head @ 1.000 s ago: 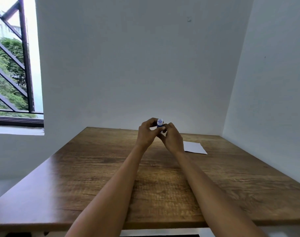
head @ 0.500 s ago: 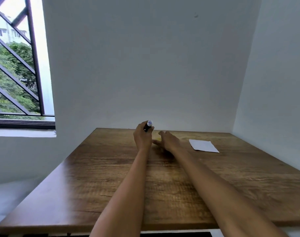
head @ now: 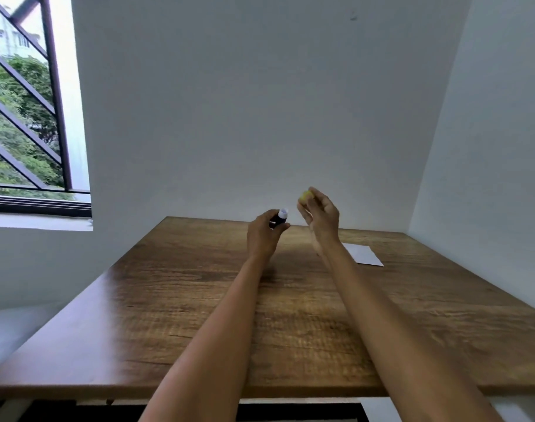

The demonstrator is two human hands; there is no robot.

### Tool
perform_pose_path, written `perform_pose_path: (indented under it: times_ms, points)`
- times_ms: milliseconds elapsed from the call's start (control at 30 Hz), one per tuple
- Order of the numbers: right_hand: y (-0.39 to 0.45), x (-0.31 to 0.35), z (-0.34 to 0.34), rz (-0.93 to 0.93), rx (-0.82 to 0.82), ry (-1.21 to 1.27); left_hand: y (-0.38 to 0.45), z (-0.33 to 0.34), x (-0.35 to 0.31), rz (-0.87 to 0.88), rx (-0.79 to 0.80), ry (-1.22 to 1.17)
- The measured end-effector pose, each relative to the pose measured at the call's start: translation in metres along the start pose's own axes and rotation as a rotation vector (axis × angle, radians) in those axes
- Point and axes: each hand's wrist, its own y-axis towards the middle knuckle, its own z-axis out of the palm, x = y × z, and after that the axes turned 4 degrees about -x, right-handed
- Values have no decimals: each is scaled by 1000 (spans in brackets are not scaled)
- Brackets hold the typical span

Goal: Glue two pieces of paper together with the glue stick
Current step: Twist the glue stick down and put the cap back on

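both arms out; l hand (head: pixel 264 236) fisted, r hand (head: pixel 321 216) raised, fingers (head: pixel 316 194) pinched.

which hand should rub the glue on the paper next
Probably the left hand: it already grips the uncapped glue stick. The right hand is busy with the yellow cap, though it is nearer the paper and could steady it.

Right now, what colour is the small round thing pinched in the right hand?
Yellow. The small round cap shows best in the head view, at the right hand fingertips.
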Motion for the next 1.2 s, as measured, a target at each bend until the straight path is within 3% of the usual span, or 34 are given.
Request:
perform_pose_path:
  times_ms: [67,467,900,1033,1200]
  points:
    - [-4,-2,-2,19,64,38,0,1,0,19,7,12]
    - [-5,-13,-3,-147,155,-471,3,0,2,81,43,113]
    - [-7,-12,2,-274,66,-663,6,7,-1,37,37,126]
    - [-6,-6,-16,-119,248,-599,6,10,-4,-37,24,12]
    - [-6,-1,-26,-144,391,-848,3,17,-9,-164,57,-134]
